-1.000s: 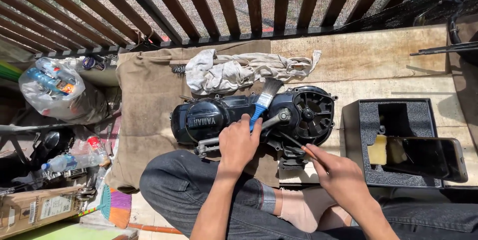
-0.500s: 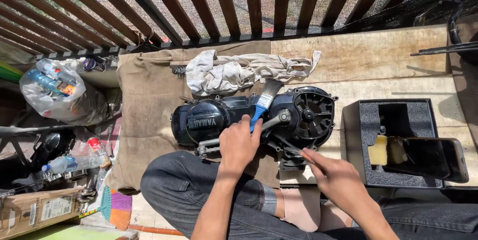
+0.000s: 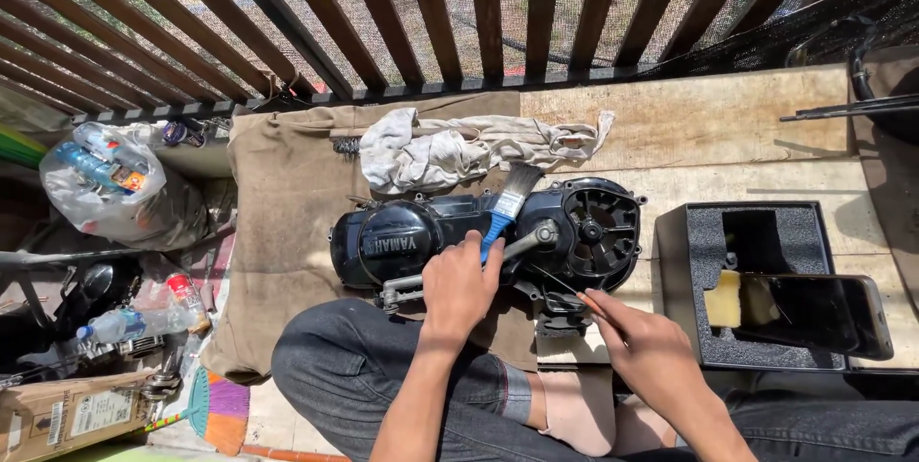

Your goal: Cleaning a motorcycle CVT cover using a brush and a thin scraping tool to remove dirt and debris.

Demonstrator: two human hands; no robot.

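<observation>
A black engine cover (image 3: 402,237) with a round fan grille at its right end lies on a brown cloth (image 3: 287,213) in front of my crossed legs. My left hand (image 3: 461,288) is shut on a blue-handled paintbrush (image 3: 507,202), whose bristles point up over the cover's top edge. The hand also rests on the cover's metal kick lever (image 3: 421,282). My right hand (image 3: 643,347) pinches a thin dark tool (image 3: 560,288) whose tip reaches the cover's lower right edge.
A crumpled white rag (image 3: 459,146) lies behind the cover by the wooden railing (image 3: 431,12). A black foam-lined case (image 3: 756,280) with a phone (image 3: 814,314) on it sits at right. A plastic bag (image 3: 105,189), bottles and a cardboard box (image 3: 67,414) crowd the left.
My right hand has shifted slightly left and up, bringing the thin tool closer to the cover's lower edge. My left hand and the brush stay almost still.
</observation>
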